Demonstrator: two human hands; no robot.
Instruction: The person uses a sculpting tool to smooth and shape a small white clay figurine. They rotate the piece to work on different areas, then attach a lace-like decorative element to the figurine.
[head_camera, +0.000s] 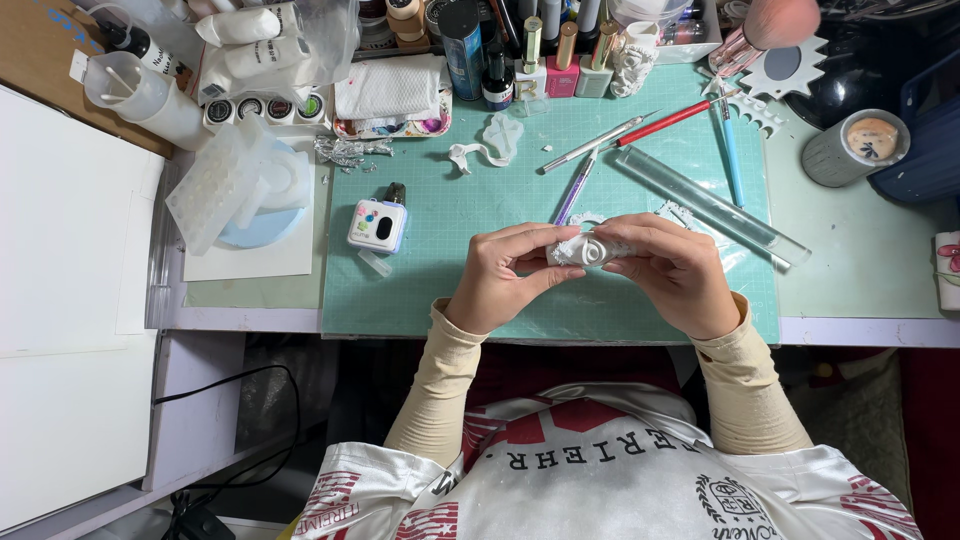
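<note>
A cutting mat (430, 290) lies on the desk (860, 270), and both hands meet over its near middle. The left hand (500, 275) and right hand (675, 272) pinch a small clay flower (588, 250) between them. Left of the hands, a small timer (378, 225) sits on the mat's left edge. Farther left lies a plastic mould (225, 185). Beyond the hands, pens (640, 130) lie scattered, with a clear rod (715, 205) to their right. Bottles (530, 55) stand along the far edge. A round tin (855, 148) sits far right.
</note>
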